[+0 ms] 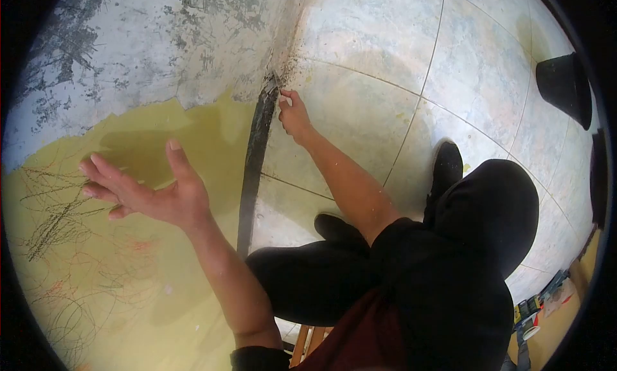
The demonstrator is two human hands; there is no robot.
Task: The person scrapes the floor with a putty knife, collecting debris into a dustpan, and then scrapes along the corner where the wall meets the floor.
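My left hand (151, 188) is raised in front of the yellow painted wall (218, 159), fingers spread and holding nothing. My right hand (294, 117) pinches a small scraper (277, 81) whose thin blade points at the foot of the wall. The blade meets the spot where the black skirting strip (256, 149) ends. Above the yellow paint the wall is bare grey and white plaster (148, 56) with a ragged paint edge. Crumbs of debris lie on the floor tiles beside the blade.
Pale floor tiles (360, 30) run along the wall. A black bucket (564, 88) stands at the far right. Tools and other items (528, 310) lie at the lower right. Part of a wooden stool (310, 345) shows below my legs. My shoes rest on the tiles.
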